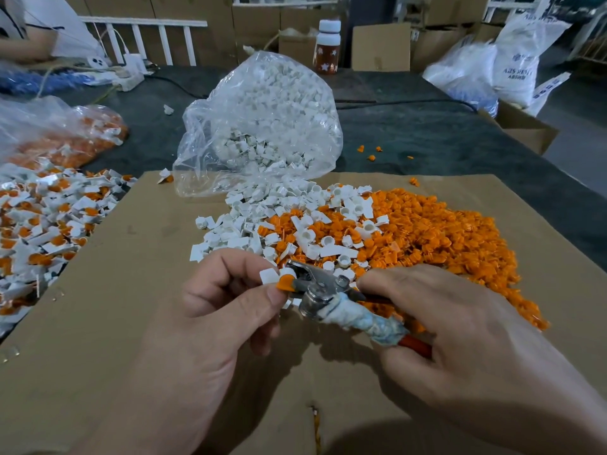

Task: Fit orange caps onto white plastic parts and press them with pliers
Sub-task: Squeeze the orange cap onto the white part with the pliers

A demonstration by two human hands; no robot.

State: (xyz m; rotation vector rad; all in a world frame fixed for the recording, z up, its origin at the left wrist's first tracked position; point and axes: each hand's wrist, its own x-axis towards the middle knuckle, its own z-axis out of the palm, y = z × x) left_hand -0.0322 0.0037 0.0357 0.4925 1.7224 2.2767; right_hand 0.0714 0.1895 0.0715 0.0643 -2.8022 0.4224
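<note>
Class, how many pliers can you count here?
1: the pliers are gripped by the right hand, tips at the white part the left hand pinches. The piles could hide others.

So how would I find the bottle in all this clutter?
Start at the big clear bag of white parts in the middle. Just beyond it, slightly right, the bottle stands upright at the far edge of the dark table. It alone has a white cap and a brown body with white stars.
</note>
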